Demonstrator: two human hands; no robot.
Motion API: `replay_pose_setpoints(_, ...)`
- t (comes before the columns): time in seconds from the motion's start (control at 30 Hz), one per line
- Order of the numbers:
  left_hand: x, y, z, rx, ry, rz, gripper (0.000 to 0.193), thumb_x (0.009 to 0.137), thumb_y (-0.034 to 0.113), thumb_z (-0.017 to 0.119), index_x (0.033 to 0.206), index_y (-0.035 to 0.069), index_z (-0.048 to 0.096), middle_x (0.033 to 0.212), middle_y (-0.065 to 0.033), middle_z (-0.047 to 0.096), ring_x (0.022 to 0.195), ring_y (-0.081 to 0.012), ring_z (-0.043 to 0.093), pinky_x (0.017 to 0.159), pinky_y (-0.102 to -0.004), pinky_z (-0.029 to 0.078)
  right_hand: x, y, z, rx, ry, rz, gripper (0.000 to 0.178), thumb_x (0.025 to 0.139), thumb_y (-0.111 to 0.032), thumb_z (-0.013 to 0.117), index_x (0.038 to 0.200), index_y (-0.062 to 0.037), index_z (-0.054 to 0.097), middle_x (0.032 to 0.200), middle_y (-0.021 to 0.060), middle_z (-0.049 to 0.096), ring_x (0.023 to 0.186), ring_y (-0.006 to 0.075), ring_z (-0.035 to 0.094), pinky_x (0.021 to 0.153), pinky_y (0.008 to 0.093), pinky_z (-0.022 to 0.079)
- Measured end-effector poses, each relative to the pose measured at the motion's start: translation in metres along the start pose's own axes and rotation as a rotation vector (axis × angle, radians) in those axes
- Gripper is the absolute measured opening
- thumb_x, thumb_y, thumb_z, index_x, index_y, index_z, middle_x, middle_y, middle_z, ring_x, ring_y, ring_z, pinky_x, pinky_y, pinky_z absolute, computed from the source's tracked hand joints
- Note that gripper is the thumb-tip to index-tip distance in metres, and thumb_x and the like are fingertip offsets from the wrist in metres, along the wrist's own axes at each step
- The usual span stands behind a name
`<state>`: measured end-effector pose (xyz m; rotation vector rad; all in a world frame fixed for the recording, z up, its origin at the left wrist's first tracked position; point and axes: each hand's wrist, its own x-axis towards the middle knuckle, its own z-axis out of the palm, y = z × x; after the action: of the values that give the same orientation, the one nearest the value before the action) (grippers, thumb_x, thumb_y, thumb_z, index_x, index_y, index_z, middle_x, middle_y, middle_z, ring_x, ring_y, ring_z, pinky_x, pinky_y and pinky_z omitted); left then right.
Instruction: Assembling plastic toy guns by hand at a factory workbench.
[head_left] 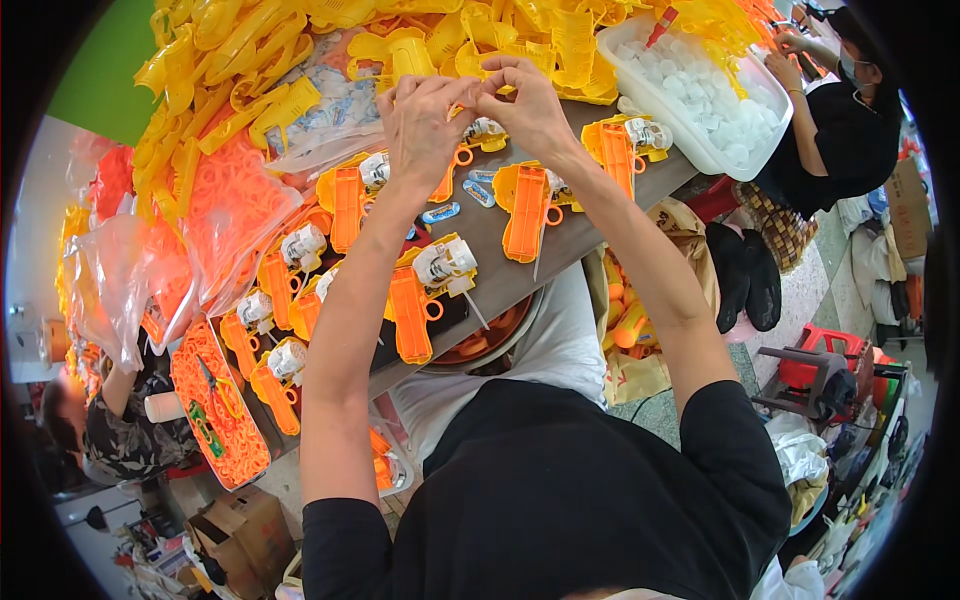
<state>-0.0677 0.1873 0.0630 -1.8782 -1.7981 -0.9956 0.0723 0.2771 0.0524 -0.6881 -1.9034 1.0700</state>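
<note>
Both of my arms stretch forward over the grey table (490, 235), and the hands meet at its far side. My left hand (425, 125) has its fingers bent downward, close against the fingers of my right hand (525, 112). The right thumb and index finger are pinched together. Whatever lies between the fingertips is too small or hidden. Just below them sits a partly covered toy gun half with a white part (485, 133). Similar orange-and-yellow toy gun halves (412, 315) with white mechanisms lie in rows around it. Several small blue-and-white stickers (441, 213) rest between them.
Yellow plastic shells (240, 50) are heaped along the far side. A white tub (760, 150) of translucent discs stands far right. Orange rings (240, 200) fill a bag at left, beside a tray of orange parts (240, 460) with pliers. Co-workers sit at both sides.
</note>
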Motion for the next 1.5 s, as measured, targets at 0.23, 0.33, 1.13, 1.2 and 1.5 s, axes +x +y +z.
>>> replay_pose_setpoints(0.23,-0.022,-0.014,0.004,0.003,-0.128,-0.097,0.035,0.076,0.025,0.079,0.109,0.014,0.074,0.101,0.0005,0.064,0.104,-0.0191,0.056,0.095,-0.0373,0.035,-0.023,0.007,-0.011,-0.094,-0.001,-0.053,0.019,0.087,-0.021,0.071,0.092,-0.0026,0.07,0.133,0.0112,0.056,0.111,0.0204,0.057,0.09,0.033,0.047)
replay_pose_setpoints(0.33,-0.018,-0.003,0.009,-0.032,-0.056,-0.028,0.035,0.074,0.022,0.08,0.106,0.013,0.073,0.101,0.0005,0.063,0.103,-0.0199,0.057,0.094,-0.0368,0.036,-0.022,0.002,-0.003,-0.336,-0.038,-0.051,0.019,0.086,-0.024,0.073,0.096,-0.0085,0.075,0.133,0.0107,0.057,0.117,0.0255,0.055,0.094,0.0368,0.045)
replay_pose_setpoints(1.13,-0.024,-0.021,0.011,-0.035,-0.046,-0.167,0.033,0.075,0.026,0.079,0.105,0.014,0.074,0.099,-0.0003,0.065,0.096,-0.0207,0.056,0.092,-0.0376,0.034,-0.04,-0.007,0.0,0.045,0.265,-0.018,0.016,0.079,-0.017,0.078,0.087,-0.0048,0.071,0.137,0.0133,0.05,0.115,0.0216,0.057,0.099,0.0351,0.044)
replay_pose_setpoints(1.2,-0.035,-0.034,0.014,-0.186,-0.224,-0.229,0.037,0.074,0.028,0.08,0.108,0.013,0.074,0.098,-0.0016,0.068,0.09,-0.0209,0.057,0.091,-0.0377,0.034,-0.048,0.005,-0.002,-0.15,-0.069,-0.199,0.014,0.084,-0.016,0.075,0.087,-0.0034,0.069,0.134,0.0125,0.051,0.111,0.018,0.056,0.099,0.0334,0.042)
replay_pose_setpoints(1.5,-0.054,-0.019,-0.006,-0.581,-0.382,-0.306,0.034,0.087,0.016,0.067,0.119,0.005,0.063,0.1,-0.0039,0.072,0.089,-0.0143,0.064,0.08,-0.0301,0.048,0.008,0.042,-0.01,-0.498,-0.187,-0.04,0.04,0.087,-0.036,0.072,0.107,-0.0028,0.063,0.095,0.0135,0.07,0.09,0.0281,0.068,0.078,0.0384,0.053)
